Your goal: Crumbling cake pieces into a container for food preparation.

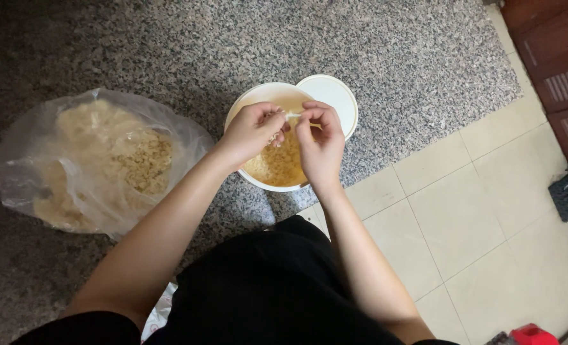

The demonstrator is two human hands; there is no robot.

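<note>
Left hand [253, 130] and right hand [321, 142] meet above the white bowl [245, 105], fingertips pressed together on a small pale piece [292, 115] held between them, presumably so that whatever comes off it drops into the bowl. I note the bowl stands on the speckled granite floor [392, 57] directly ahead of my knees, partly filled with yellowish pieces [277, 163], its round white lid [335, 96] lying just behind and touching the rim. To my left, well apart, a clear plastic bag [98, 160] lies open with more of the same pale material, within reach.
</note>
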